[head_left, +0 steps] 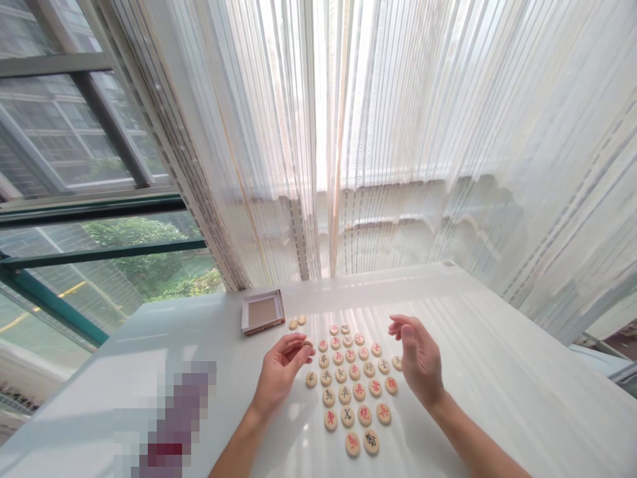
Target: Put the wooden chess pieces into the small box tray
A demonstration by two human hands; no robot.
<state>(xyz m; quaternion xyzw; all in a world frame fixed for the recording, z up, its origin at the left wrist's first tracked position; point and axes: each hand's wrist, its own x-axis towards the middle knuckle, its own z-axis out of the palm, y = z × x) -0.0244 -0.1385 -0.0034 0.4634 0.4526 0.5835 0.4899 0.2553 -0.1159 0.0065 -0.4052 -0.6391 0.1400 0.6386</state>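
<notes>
Round wooden Chinese chess pieces [354, 372] with red or black characters lie face up in rows on the white table [438, 299]. My left hand [283, 369], left of the rows, pinches one chess piece [307, 344] between thumb and fingers. Just beyond it, two more chess pieces [297, 322] lie with no characters visible, touching or nearly so. On the right of the rows, my right hand [419, 355] hovers with its fingers loosely curved and apart, holding nothing. It partly covers a piece [397, 362] at the end of a row.
A shallow open box [263, 312] with a brown inside sits near the table's far left edge. Sheer striped curtains [348, 153] hang beyond the table. At the left is a window [99, 133] with dark frames. A blurred-out purplish patch [184, 411] covers the lower left.
</notes>
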